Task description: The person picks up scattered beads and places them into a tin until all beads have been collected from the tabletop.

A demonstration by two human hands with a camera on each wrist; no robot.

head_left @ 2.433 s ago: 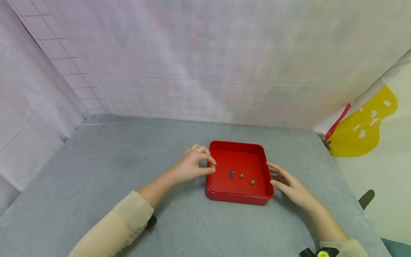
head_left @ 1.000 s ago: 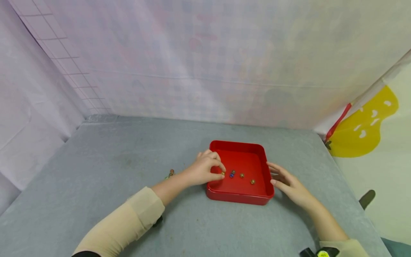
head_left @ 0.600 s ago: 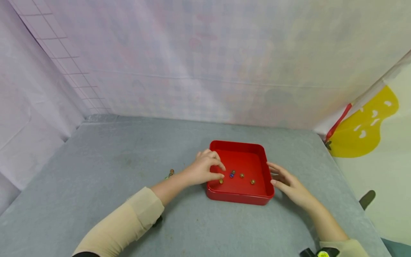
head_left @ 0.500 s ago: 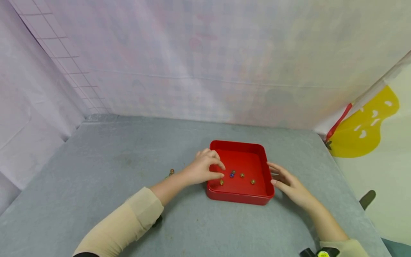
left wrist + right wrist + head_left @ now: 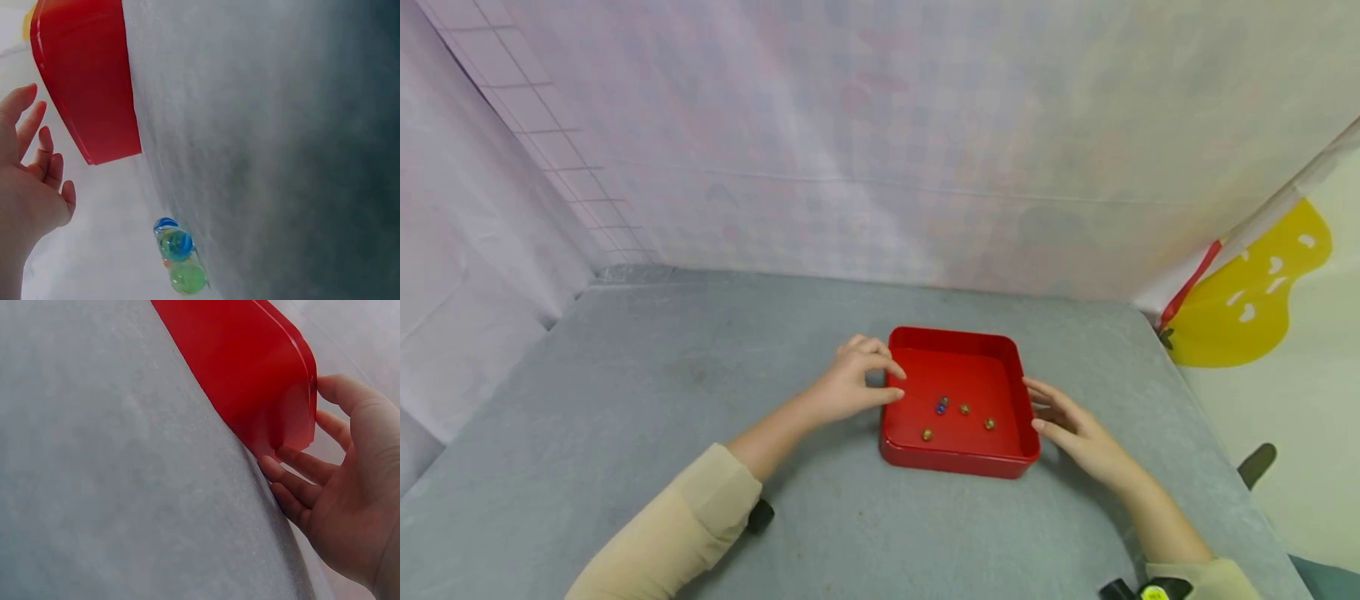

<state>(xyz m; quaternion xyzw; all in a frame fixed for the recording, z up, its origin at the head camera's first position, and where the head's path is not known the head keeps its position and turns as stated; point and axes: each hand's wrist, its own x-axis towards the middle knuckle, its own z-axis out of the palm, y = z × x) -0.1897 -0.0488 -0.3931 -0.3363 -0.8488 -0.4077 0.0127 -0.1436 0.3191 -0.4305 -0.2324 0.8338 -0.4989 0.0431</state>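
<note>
A square red tray point(image 5: 958, 367) lies on the grey table. Several marbles sit on its floor: an amber marble point(image 5: 927, 435) near the front wall, a blue marble point(image 5: 941, 409) against a small dark one, and others to the right. Over the tray's left rim, my left hand point(image 5: 850, 387) has thumb and index finger apart with nothing between them. The left wrist view shows a green marble point(image 5: 187, 277) and a blue-green marble point(image 5: 175, 244) clustered on the table; the arm hides this cluster in the head view. My right hand point(image 5: 1071, 429) touches the tray's right side with extended fingers.
Grey cloth covers the table point(image 5: 662, 392). A pale patterned curtain point(image 5: 880, 167) hangs along the back edge. At the right, a yellow fruit-shaped print point(image 5: 1255, 308) shows on the side sheet.
My left hand brought an amber marble over the tray and let it go. The marble rolled toward the front wall, and the hand drew back left. My right hand stayed put.
</note>
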